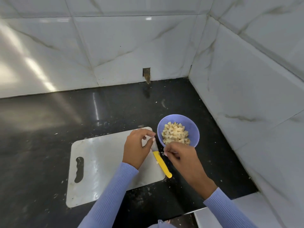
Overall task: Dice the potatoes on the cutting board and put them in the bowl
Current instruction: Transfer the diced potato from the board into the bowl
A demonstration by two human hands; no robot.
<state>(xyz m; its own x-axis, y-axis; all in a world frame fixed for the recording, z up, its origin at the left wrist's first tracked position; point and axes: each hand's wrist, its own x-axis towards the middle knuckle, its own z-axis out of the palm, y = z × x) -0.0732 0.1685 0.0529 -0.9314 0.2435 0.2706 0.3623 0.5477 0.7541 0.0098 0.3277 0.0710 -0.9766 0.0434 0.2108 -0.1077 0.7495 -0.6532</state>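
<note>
A glossy black stone countertop (49, 122), speckled with pale crumbs, meets white marble-patterned tiled walls. On it lie a white rectangular plastic cutting board (98, 162) and, just beside its far right corner, a round lavender plastic bowl (192, 127).

Both arms come in from the bottom edge in ribbed lilac sleeves, the left sleeve (113, 193) crossing the near right part of the cutting board (92, 162). The left hand (137, 148) hovers over the board's far right corner, fingers curled, thumb and fingertips close together. The right hand (181, 156) sits just off the board's right edge, fingertips pinched on a pale crumb
</note>
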